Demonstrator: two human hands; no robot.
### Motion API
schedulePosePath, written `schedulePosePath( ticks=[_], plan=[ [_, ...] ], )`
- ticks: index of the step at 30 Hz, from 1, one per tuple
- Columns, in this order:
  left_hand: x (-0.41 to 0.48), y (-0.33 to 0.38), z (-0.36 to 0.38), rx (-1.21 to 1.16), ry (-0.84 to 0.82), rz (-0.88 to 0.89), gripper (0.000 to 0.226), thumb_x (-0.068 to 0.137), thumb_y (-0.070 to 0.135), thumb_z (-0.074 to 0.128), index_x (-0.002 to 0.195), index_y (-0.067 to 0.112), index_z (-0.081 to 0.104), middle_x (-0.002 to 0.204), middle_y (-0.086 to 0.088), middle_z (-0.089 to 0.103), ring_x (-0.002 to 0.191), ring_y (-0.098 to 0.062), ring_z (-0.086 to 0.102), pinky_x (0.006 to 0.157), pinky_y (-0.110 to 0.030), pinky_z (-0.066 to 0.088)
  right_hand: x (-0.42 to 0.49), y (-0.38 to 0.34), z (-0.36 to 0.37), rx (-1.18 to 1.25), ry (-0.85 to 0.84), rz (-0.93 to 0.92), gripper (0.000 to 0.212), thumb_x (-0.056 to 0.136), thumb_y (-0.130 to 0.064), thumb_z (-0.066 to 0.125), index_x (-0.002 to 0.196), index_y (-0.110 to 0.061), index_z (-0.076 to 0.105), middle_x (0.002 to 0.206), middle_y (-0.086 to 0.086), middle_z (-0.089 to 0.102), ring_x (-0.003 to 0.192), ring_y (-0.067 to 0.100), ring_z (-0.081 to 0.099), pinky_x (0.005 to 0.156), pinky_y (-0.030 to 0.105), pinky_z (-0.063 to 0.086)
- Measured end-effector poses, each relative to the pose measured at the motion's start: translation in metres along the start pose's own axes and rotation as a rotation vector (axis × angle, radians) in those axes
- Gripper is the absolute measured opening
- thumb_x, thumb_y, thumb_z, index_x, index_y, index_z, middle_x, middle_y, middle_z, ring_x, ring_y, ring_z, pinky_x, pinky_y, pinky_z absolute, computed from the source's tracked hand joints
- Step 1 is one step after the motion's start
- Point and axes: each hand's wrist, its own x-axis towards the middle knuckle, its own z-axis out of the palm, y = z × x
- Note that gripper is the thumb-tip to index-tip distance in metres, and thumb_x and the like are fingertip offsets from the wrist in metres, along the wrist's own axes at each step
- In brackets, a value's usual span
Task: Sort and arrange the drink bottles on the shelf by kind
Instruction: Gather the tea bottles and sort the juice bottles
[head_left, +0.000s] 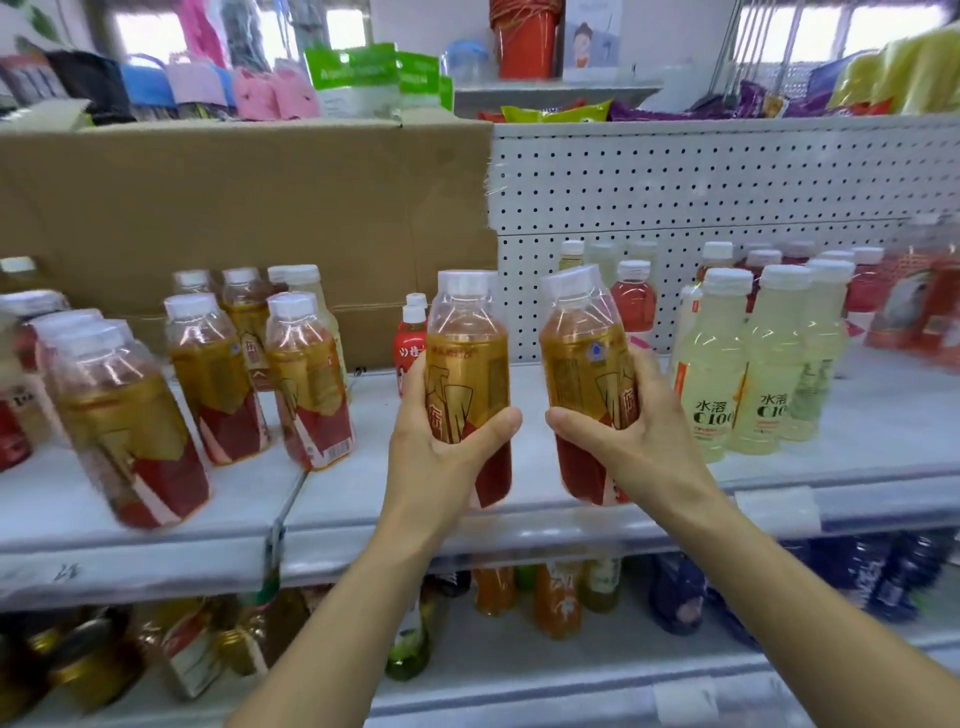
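Note:
I hold two amber tea bottles with gold-and-red labels and white caps above the middle of the grey shelf (363, 499). My left hand (441, 457) grips the left tea bottle (467, 358) around its lower body. My right hand (618, 441) grips the right tea bottle (582, 353), which tilts slightly left. Several tea bottles of the same kind (213, 379) stand on the shelf's left part. Pale yellow C100 bottles (711, 374) stand in a group on the right, with pink-red drink bottles (634, 296) behind them.
Two small red bottles (410, 343) stand behind my left hand. A cardboard box (249, 208) backs the left half, a white pegboard (727, 182) the right. Red packages (914, 306) sit at far right. A lower shelf holds mixed bottles (556, 597).

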Motion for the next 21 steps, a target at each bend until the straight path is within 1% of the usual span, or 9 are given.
schedulePosePath(
  ticks=[4, 6, 9, 11, 13, 15, 17, 19, 21],
  plan=[
    [-0.038, 0.018, -0.010, 0.013, 0.026, 0.010, 0.079, 0.073, 0.043, 0.082, 0.141, 0.037, 0.042, 0.120, 0.019, 0.063, 0.107, 0.007, 0.060, 0.082, -0.011, 0.052, -0.035, -0.019, -0.002, 0.058, -0.040, -0.022, 0.063, 0.076, -0.029, 0.083, 0.124, -0.038, 0.044, 0.101, -0.016, 0.064, 0.092, -0.009, 0.062, 0.070, 0.007, 0.050],
    [-0.061, 0.026, -0.016, 0.001, 0.037, -0.005, 0.073, 0.075, 0.037, 0.082, 0.138, 0.037, 0.045, 0.116, 0.019, 0.064, 0.105, 0.007, 0.062, 0.080, -0.010, 0.053, -0.053, -0.027, -0.004, 0.084, -0.053, -0.027, 0.064, 0.076, -0.029, 0.083, 0.125, -0.040, 0.044, 0.103, -0.016, 0.064, 0.094, -0.005, 0.064, 0.076, 0.013, 0.052],
    [-0.096, 0.036, -0.026, -0.037, 0.070, -0.037, 0.069, 0.078, 0.029, 0.082, 0.135, 0.037, 0.046, 0.108, 0.022, 0.067, 0.099, 0.010, 0.063, 0.073, -0.006, 0.051, -0.081, -0.040, -0.007, 0.101, -0.080, -0.040, 0.062, 0.076, -0.031, 0.083, 0.115, -0.058, 0.043, 0.103, -0.021, 0.065, 0.095, -0.002, 0.064, 0.083, 0.024, 0.055],
    [-0.117, 0.040, -0.035, -0.045, 0.103, -0.062, 0.069, 0.077, 0.028, 0.082, 0.136, 0.036, 0.046, 0.106, 0.022, 0.068, 0.097, 0.009, 0.064, 0.073, -0.007, 0.051, -0.099, -0.047, -0.007, 0.111, -0.107, -0.024, 0.054, 0.076, -0.032, 0.083, 0.109, -0.053, 0.046, 0.099, -0.025, 0.064, 0.092, -0.001, 0.065, 0.083, 0.030, 0.057],
    [-0.136, 0.043, -0.046, -0.047, 0.134, -0.089, 0.068, 0.077, 0.029, 0.083, 0.135, 0.036, 0.048, 0.106, 0.020, 0.069, 0.096, 0.007, 0.066, 0.078, -0.015, 0.055, -0.115, -0.054, -0.003, 0.136, -0.128, 0.003, 0.049, 0.074, -0.034, 0.083, 0.110, -0.041, 0.050, 0.097, -0.019, 0.067, 0.089, 0.004, 0.067, 0.083, 0.036, 0.058],
    [-0.152, 0.043, -0.061, -0.022, 0.158, -0.114, 0.070, 0.076, 0.034, 0.084, 0.136, 0.038, 0.048, 0.109, 0.019, 0.070, 0.099, 0.003, 0.067, 0.088, -0.027, 0.057, -0.129, -0.062, 0.006, 0.162, -0.134, 0.020, 0.048, 0.074, -0.034, 0.083, 0.110, -0.035, 0.051, 0.094, -0.012, 0.069, 0.085, 0.004, 0.068, 0.079, 0.033, 0.058],
    [-0.165, 0.043, -0.078, 0.009, 0.182, -0.135, 0.072, 0.074, 0.040, 0.084, 0.136, 0.040, 0.047, 0.110, 0.019, 0.070, 0.101, 0.001, 0.067, 0.092, -0.035, 0.056, -0.140, -0.072, 0.017, 0.182, -0.144, 0.027, 0.048, 0.074, -0.032, 0.083, 0.110, -0.033, 0.051, 0.093, -0.010, 0.068, 0.083, 0.001, 0.067, 0.072, 0.023, 0.055],
    [-0.173, 0.043, -0.098, 0.026, 0.210, -0.148, 0.068, 0.074, 0.040, 0.083, 0.133, 0.040, 0.049, 0.108, 0.016, 0.070, 0.099, -0.001, 0.067, 0.091, -0.038, 0.057, -0.148, -0.081, 0.031, 0.199, -0.159, 0.034, 0.047, 0.075, -0.031, 0.083, 0.110, -0.032, 0.051, 0.094, -0.009, 0.068, 0.082, -0.001, 0.066, 0.066, 0.016, 0.052],
    [-0.177, 0.042, -0.119, 0.028, 0.234, -0.157, 0.065, 0.074, 0.038, 0.083, 0.131, 0.039, 0.051, 0.106, 0.017, 0.070, 0.096, 0.000, 0.068, 0.090, -0.036, 0.057, -0.153, -0.089, 0.049, 0.207, -0.176, 0.038, 0.046, 0.075, -0.031, 0.082, 0.109, -0.034, 0.051, 0.094, -0.010, 0.067, 0.082, -0.002, 0.065, 0.065, 0.015, 0.051]
  ],
)
